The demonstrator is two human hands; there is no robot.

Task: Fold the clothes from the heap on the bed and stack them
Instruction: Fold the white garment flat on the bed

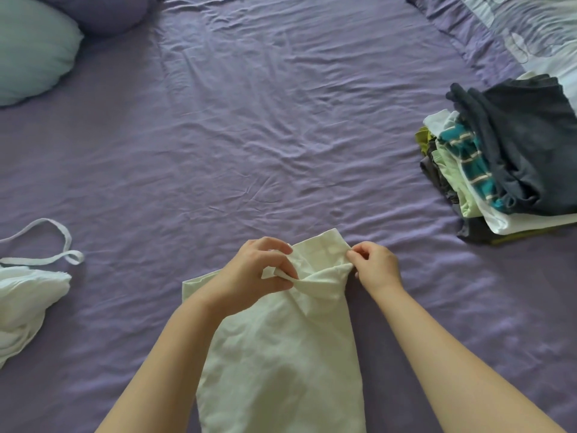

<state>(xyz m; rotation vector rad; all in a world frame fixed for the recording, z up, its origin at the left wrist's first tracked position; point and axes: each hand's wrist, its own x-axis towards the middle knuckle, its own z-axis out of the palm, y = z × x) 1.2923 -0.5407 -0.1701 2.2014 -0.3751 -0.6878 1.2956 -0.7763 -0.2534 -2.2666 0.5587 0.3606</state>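
Pale garment [281, 354] on bed [249, 135]: light, soft, creasing; far edge pinched by left hand [259, 273] and right hand [376, 265]; best gripped at corners.

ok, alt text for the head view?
Both hands, left hand and right hand, pinch the far end of a pale cream garment on a purple bedsheet. A folded stack sits right, white clothes left.

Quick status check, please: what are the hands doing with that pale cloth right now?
Left hand and right hand: each with a pinching grip on the pale garment. Garment flat on the purple sheet, far end bunched. Folded stack waits right; nothing blocking.
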